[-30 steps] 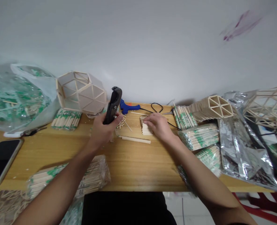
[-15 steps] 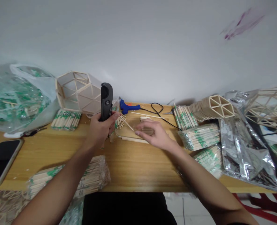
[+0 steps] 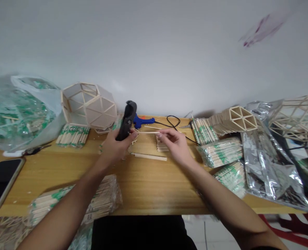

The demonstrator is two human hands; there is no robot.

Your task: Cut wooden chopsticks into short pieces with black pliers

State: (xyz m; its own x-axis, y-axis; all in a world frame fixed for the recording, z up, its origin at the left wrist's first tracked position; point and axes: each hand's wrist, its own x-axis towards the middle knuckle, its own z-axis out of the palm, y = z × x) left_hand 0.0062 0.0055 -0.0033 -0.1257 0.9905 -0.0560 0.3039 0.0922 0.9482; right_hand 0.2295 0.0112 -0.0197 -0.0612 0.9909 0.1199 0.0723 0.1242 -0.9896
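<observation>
My left hand (image 3: 117, 144) is wrapped round a black hand tool (image 3: 127, 119) with a curved, hooked upper end, held tilted to the right. Between thumb and fingertips, my right hand (image 3: 176, 143) pinches a thin wooden stick (image 3: 148, 132). The stick lies level, and its left end reaches the tool near my left thumb; whether it touches is too small to tell. Partly behind my right fingers is a stack of short sticks (image 3: 162, 147). Just below the hands, a few longer sticks (image 3: 150, 157) lie side by side on the wooden table (image 3: 154, 191).
Behind the hands lies a blue glue gun (image 3: 143, 121) with a black cord. Wooden stick frames (image 3: 90, 106) stand at left and right. Wrapped stick bundles (image 3: 221, 151) line both sides. A phone (image 3: 4, 184) lies at far left, near a plastic bag (image 3: 23, 107).
The black tool has tipped rightward and moved slightly right in my left hand. The right fingers have risen and now grip a stick spanning towards the tool.
</observation>
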